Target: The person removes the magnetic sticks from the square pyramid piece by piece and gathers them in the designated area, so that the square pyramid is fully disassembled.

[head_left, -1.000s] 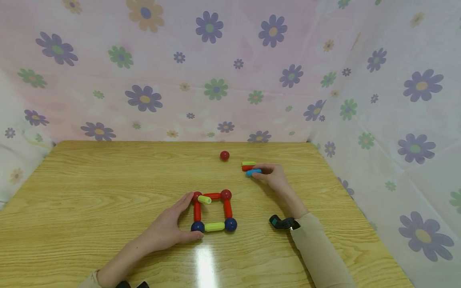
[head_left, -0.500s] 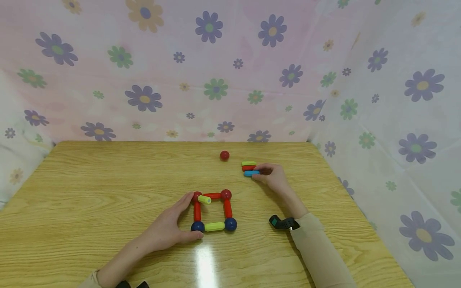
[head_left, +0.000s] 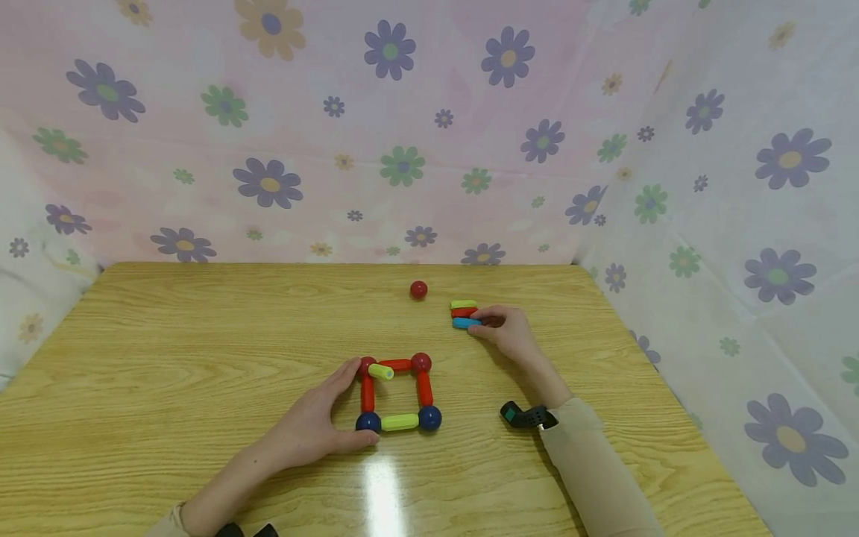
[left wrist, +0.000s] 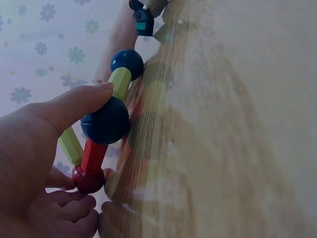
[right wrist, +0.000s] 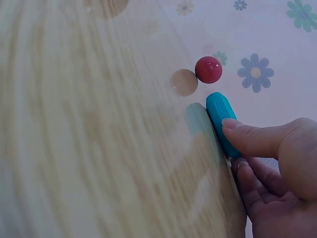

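On the table lies a square of rods and balls, apparently magnetic building pieces: two red balls (head_left: 421, 363), two navy balls (head_left: 430, 418), red rods (head_left: 425, 388) and a yellow-green rod (head_left: 400, 423). Another yellow-green rod (head_left: 381, 371) juts up from its far left ball. My left hand (head_left: 302, 425) grips the square's left side, thumb at the near navy ball (left wrist: 105, 121), fingers at the red ball (left wrist: 88, 179). My right hand (head_left: 510, 332) pinches a blue rod (right wrist: 221, 121) by its right end, just in front of a red rod (head_left: 464, 313) and a yellow-green rod (head_left: 464, 304).
A loose red ball (head_left: 419, 290) sits toward the back of the wooden table (head_left: 201, 321), left of the row of rods. Flowered cloth (head_left: 429, 134) hangs behind the table and along its right side. A black strap (head_left: 526, 415) is on the right wrist.
The blue rod has moved slightly left and straightened, now lined up beside the red rod, with my right hand still on it. My left hand and the square have stayed put.
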